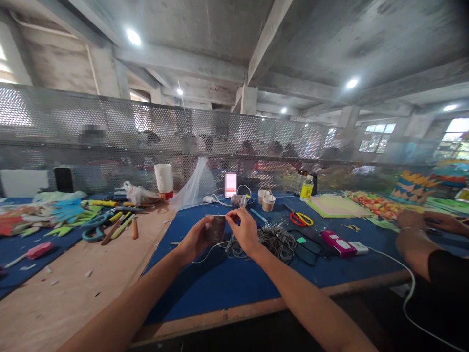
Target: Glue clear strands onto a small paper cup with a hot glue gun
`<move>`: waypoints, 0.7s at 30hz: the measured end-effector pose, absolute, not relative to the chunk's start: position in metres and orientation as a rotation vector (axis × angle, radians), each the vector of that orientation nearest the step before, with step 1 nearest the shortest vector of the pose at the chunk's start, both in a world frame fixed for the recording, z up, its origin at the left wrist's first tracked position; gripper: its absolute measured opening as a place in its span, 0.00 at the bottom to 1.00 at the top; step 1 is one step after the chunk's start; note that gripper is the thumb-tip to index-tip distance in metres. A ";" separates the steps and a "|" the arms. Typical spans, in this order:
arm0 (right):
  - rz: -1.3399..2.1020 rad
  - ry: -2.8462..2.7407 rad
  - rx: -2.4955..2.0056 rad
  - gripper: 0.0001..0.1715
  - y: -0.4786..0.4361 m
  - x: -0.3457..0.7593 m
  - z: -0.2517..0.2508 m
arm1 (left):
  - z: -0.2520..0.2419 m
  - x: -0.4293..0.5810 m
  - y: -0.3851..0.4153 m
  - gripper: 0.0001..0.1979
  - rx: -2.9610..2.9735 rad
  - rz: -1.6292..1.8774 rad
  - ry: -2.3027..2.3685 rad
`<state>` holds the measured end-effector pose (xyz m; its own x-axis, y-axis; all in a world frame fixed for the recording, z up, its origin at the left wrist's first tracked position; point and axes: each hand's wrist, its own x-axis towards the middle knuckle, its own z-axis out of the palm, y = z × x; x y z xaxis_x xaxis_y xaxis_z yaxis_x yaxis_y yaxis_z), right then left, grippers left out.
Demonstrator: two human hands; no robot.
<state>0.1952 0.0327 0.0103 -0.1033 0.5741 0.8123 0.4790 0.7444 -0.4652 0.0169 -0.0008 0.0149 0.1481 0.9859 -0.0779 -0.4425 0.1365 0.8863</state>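
Note:
My left hand (200,235) grips a small, flat, grey-brown rectangular piece (216,229) by its left side, above the blue mat (216,283). At the piece's upper right corner, my right hand (242,227) has thumb and fingertips pinched together; whatever lies between them is too small to make out. A tangled heap of grey cord (280,244) spreads on the mat below and right of my right hand. Just behind that hand lies a spool of greyish cord (239,200). A thin pale cord (208,252) curves across the mat under the piece.
Yellow-and-red scissors (302,219), paper cups (268,202), a yellow bottle (307,188) and a magenta box (337,243) stand to the right. Teal-handled scissors (95,227) and other tools lie left. A co-worker's arm (414,244) reaches in at right. A perforated metal screen (220,142) runs behind.

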 end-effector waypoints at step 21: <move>0.241 -1.690 -0.819 0.05 0.034 0.197 0.013 | 0.016 0.017 0.000 0.13 0.818 1.239 0.761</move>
